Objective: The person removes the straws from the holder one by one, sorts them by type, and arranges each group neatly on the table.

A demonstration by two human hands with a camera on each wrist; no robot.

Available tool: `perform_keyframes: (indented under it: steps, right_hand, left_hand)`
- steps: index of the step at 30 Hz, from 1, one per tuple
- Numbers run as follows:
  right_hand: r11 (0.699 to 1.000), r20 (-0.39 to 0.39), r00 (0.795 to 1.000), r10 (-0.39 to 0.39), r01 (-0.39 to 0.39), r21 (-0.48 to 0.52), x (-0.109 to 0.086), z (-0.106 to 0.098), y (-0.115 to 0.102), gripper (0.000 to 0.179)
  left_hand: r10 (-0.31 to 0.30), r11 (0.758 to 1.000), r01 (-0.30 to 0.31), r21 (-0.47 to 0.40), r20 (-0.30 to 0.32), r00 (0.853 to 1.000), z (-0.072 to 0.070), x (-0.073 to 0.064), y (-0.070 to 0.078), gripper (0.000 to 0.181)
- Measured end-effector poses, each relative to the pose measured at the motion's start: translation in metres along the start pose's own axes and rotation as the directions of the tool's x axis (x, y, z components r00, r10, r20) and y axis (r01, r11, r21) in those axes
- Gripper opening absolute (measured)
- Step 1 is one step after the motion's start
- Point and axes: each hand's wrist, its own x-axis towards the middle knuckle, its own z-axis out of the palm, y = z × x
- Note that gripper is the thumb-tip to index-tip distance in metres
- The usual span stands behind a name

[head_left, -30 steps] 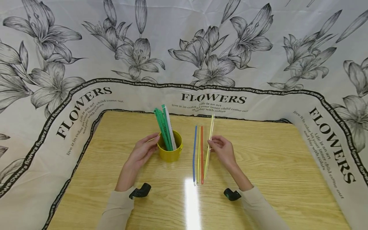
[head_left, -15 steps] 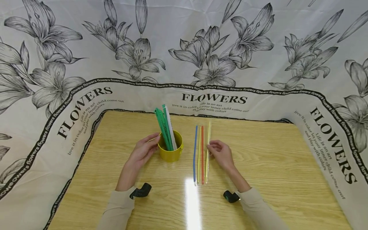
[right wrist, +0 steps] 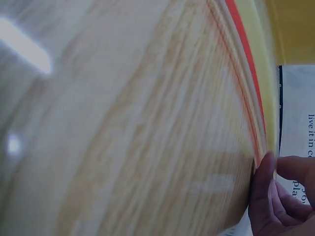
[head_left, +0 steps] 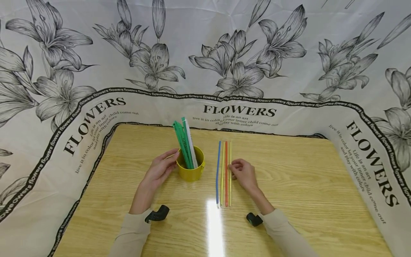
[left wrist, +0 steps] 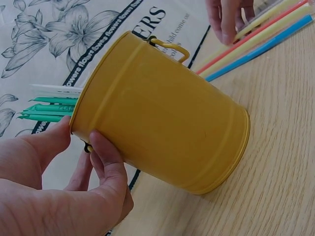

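My left hand (head_left: 158,170) holds the left side of a yellow metal bucket (head_left: 190,174), fingers at the rim and side lug in the left wrist view. Green paper-wrapped sticks (head_left: 183,146) and a white one (head_left: 191,142) stand leaning inside the bucket. To its right, several straws in clear wrappers lie side by side: a blue straw (head_left: 218,167), a yellow straw (head_left: 222,178), a red straw (head_left: 226,185) and another yellow straw (head_left: 230,192) at the right end. My right hand (head_left: 244,174) pinches that rightmost straw near its middle, with thumb and index finger.
A wooden table (head_left: 305,185) bears everything. White floral cloth (head_left: 240,82) rises behind the table and along both sides. Light glares off the tabletop in front of the straws. A bucket handle loop (left wrist: 172,49) sticks out on the side towards the straws.
My right hand has brought the rightmost yellow straw down and left, from tilted and raised to flat beside the red one. The left hand and bucket have stayed in place.
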Motion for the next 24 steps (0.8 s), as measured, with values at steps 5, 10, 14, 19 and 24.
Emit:
perform_keyframes:
  steps: [5, 10, 14, 19, 24]
  right_hand:
    - [0.997, -0.001, 0.999, -0.039, 0.039, -0.06, -0.001, 0.002, -0.003, 0.019]
    - [0.994, -0.006, 0.998, -0.055, 0.054, -0.095, 0.0, 0.003, -0.002, 0.018]
    - [0.996, -0.016, 0.999, -0.038, 0.037, -0.076, 0.001, 0.002, -0.003, 0.018]
    - [0.994, -0.042, 0.998, -0.056, 0.051, -0.095, 0.003, 0.0, -0.008, 0.017]
    - [0.992, -0.058, 0.995, -0.082, 0.076, -0.099, 0.005, -0.004, -0.018, 0.018]
  left_hand:
    - [0.003, 1.0, -0.003, 0.014, -0.001, 1.0, 0.0, 0.0, -0.001, 0.047]
    - [0.005, 1.0, -0.005, 0.019, -0.004, 1.0, -0.002, 0.001, -0.002, 0.047]
    - [0.011, 1.0, -0.011, 0.017, 0.002, 1.0, -0.002, 0.001, -0.003, 0.047]
    - [0.022, 1.0, -0.022, 0.014, 0.007, 1.0, -0.002, 0.001, -0.003, 0.048]
    - [0.012, 1.0, -0.012, 0.016, -0.005, 1.0, 0.0, 0.0, -0.002, 0.048]
